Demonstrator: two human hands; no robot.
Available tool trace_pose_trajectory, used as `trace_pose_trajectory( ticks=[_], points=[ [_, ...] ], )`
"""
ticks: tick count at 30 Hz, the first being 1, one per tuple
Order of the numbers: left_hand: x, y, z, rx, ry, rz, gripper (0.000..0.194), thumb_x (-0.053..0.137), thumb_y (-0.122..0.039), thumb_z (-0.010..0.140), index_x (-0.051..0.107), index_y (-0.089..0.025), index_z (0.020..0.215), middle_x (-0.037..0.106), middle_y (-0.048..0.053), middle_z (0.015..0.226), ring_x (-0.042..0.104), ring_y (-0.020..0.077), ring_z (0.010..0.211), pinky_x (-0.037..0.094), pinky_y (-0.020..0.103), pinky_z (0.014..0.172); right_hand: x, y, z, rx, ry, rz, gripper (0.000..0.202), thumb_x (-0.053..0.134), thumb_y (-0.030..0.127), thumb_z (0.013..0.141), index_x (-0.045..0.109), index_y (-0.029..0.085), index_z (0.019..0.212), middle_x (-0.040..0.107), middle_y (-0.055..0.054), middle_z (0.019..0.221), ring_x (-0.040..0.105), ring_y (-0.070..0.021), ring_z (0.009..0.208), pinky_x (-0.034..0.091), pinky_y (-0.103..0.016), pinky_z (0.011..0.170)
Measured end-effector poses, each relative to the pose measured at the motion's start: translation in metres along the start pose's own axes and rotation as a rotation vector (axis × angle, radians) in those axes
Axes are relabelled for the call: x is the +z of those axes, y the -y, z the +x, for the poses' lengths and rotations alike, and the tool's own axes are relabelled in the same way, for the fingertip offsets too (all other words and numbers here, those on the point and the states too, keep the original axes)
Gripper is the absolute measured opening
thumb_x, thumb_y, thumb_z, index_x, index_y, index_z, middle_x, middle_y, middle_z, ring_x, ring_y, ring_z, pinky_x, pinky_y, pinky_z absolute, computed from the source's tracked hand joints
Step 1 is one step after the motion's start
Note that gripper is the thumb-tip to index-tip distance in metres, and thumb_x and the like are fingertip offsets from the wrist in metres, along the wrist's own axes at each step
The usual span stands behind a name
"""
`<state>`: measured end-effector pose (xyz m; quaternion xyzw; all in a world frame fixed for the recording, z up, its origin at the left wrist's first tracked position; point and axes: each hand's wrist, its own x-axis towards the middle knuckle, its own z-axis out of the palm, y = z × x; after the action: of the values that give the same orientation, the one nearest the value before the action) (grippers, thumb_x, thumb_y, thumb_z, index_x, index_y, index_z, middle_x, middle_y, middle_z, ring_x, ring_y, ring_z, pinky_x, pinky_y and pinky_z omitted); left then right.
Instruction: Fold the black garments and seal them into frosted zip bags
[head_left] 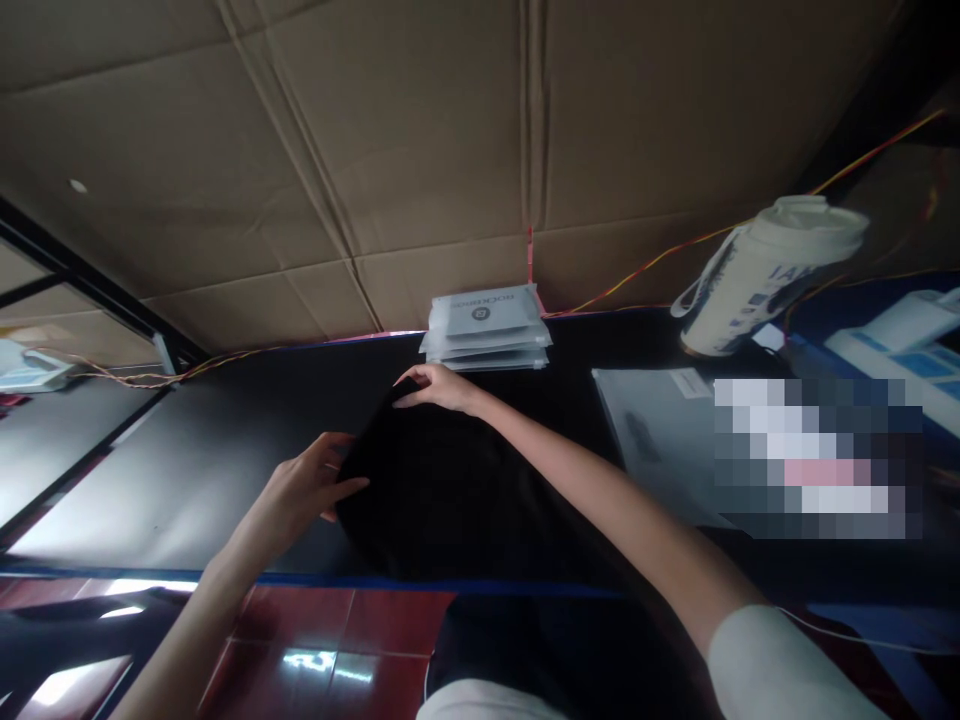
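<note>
A piece of black fabric [457, 480] lies on the dark table in front of me, its outline blending into the dark surface. My left hand [311, 475] grips its left edge, thumb on top and fingers behind. At the far corner my right hand [439, 388] pinches the fabric between thumb and fingers. Just beyond my right hand is a stack of frosted zip bags [484, 325]; printed lettering and a round logo show on the top one.
A white lidded tumbler [780, 265] with a strap stands back right. Nearer lies a frosted plastic bag [652, 430], beside a pixelated patch. A white device [915, 350] sits far right. Cardboard [420, 150] lines the back; twisted wires [652, 265] run along it.
</note>
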<state>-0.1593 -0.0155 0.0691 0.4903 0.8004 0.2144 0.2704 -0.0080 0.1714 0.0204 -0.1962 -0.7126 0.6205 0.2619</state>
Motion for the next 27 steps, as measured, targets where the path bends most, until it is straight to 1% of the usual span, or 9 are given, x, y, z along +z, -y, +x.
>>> trace_pose_trajectory(
  ticks=[3, 5, 10, 15, 18, 20, 21, 23, 27],
  points=[
    [-0.006, 0.000, -0.008, -0.011, 0.032, -0.053, 0.055, 0.065, -0.052, 0.067, 0.054, -0.022, 0.112, 0.067, 0.002, 0.088, 0.068, 0.0245, 0.079, 0.060, 0.032, 0.053, 0.005, -0.003, -0.002, -0.034, -0.033, -0.074, 0.016, 0.076, 0.021, 0.070, 0.063, 0.016, 0.078, 0.062, 0.003, 0.073, 0.057, -0.0125, 0.072, 0.043, -0.025, 0.069],
    [-0.009, -0.001, -0.009, -0.008, 0.027, -0.046, 0.051, 0.061, -0.054, 0.069, 0.055, -0.021, 0.107, 0.068, 0.002, 0.087, 0.068, 0.0251, 0.080, 0.060, 0.033, 0.055, 0.009, -0.005, -0.004, -0.061, -0.069, -0.129, 0.020, 0.076, 0.031, 0.071, 0.062, 0.016, 0.072, 0.058, 0.005, 0.067, 0.053, -0.0128, 0.067, 0.040, -0.025, 0.064],
    [-0.007, 0.000, 0.002, 0.090, -0.111, 0.121, 0.042, 0.048, -0.055, 0.079, 0.057, -0.021, 0.103, 0.068, 0.001, 0.077, 0.068, 0.0212, 0.069, 0.058, 0.030, 0.058, 0.016, -0.010, -0.007, -0.127, -0.185, -0.296, 0.035, 0.067, 0.051, 0.077, 0.059, 0.017, 0.069, 0.052, 0.004, 0.065, 0.049, -0.0128, 0.065, 0.036, -0.025, 0.061],
    [0.003, -0.004, 0.008, 0.103, -0.212, 0.239, 0.039, 0.034, -0.048, 0.090, 0.049, -0.022, 0.113, 0.064, -0.002, 0.064, 0.065, 0.0190, 0.052, 0.052, 0.028, 0.054, 0.016, -0.015, -0.005, -0.149, -0.313, -0.485, 0.047, 0.052, 0.061, 0.085, 0.064, 0.016, 0.079, 0.061, -0.002, 0.070, 0.058, -0.0168, 0.071, 0.040, -0.026, 0.064],
    [0.010, -0.011, 0.003, 0.116, -0.236, 0.324, 0.047, 0.041, -0.054, 0.086, 0.045, -0.022, 0.121, 0.069, 0.002, 0.077, 0.069, 0.0245, 0.068, 0.051, 0.031, 0.061, 0.018, -0.015, -0.005, -0.137, -0.355, -0.536, 0.051, 0.050, 0.061, 0.086, 0.066, 0.014, 0.096, 0.068, -0.009, 0.084, 0.063, -0.0232, 0.087, 0.042, -0.028, 0.072],
    [0.016, -0.015, -0.002, 0.119, -0.200, 0.367, 0.062, 0.052, -0.060, 0.079, 0.041, -0.022, 0.127, 0.070, 0.005, 0.085, 0.069, 0.0294, 0.081, 0.052, 0.034, 0.065, 0.019, -0.014, -0.007, -0.133, -0.380, -0.579, 0.055, 0.048, 0.060, 0.088, 0.065, 0.012, 0.106, 0.070, -0.014, 0.092, 0.064, -0.0268, 0.096, 0.043, -0.031, 0.076],
    [0.018, -0.017, -0.004, 0.106, -0.161, 0.373, 0.069, 0.056, -0.061, 0.076, 0.038, -0.021, 0.130, 0.070, 0.006, 0.085, 0.069, 0.0306, 0.081, 0.052, 0.034, 0.065, 0.020, -0.013, -0.008, -0.135, -0.392, -0.615, 0.057, 0.046, 0.060, 0.089, 0.064, 0.011, 0.110, 0.070, -0.015, 0.094, 0.064, -0.0277, 0.096, 0.043, -0.031, 0.076],
    [0.019, -0.019, -0.008, 0.052, -0.074, 0.348, 0.074, 0.057, -0.058, 0.074, 0.035, -0.019, 0.132, 0.068, 0.004, 0.079, 0.069, 0.0291, 0.069, 0.052, 0.034, 0.060, 0.020, -0.009, -0.011, -0.151, -0.403, -0.710, 0.059, 0.040, 0.061, 0.091, 0.062, 0.011, 0.114, 0.071, -0.015, 0.094, 0.066, -0.0274, 0.091, 0.043, -0.032, 0.073],
    [0.014, -0.020, -0.015, -0.050, 0.066, 0.273, 0.064, 0.055, -0.055, 0.074, 0.038, -0.019, 0.125, 0.062, -0.002, 0.067, 0.060, 0.0214, 0.043, 0.049, 0.032, 0.046, 0.021, -0.003, -0.016, -0.206, -0.380, -0.842, 0.061, 0.030, 0.061, 0.094, 0.061, 0.013, 0.115, 0.072, -0.013, 0.087, 0.067, -0.0240, 0.080, 0.041, -0.030, 0.066]
  ],
)
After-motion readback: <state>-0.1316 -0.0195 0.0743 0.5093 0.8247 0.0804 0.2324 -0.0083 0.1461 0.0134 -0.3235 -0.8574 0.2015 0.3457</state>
